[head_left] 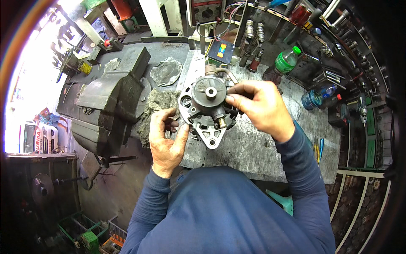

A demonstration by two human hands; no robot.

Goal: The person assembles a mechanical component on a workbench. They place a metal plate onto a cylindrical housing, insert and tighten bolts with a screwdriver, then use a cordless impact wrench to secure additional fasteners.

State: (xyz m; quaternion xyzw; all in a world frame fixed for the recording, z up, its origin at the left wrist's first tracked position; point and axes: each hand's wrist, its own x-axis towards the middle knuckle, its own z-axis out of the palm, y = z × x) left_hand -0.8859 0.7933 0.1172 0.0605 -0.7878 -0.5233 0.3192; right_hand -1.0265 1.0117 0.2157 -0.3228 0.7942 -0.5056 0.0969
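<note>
A grey metal alternator [211, 137] stands on the worn bench in front of me, with a round dark vacuum pump [203, 98] and pipe fittings on top. My left hand [167, 142] is at the left edge of its flange, fingers curled and thumb against the metal. Over on the other side, my right hand [264, 108] pinches with thumb and fingertips at the right rim of the pump. Whatever lies between those fingertips is hidden. A crumpled grey rag [160, 103] lies just beyond my left hand.
A large bench vise [105, 101] stands at the left. Beyond the alternator are a black box [220, 51], a green-capped bottle [287, 61] and a multimeter [207, 12]. Sockets and tools line the right wall; a blue bottle [311, 100] and pliers [321, 150] lie right.
</note>
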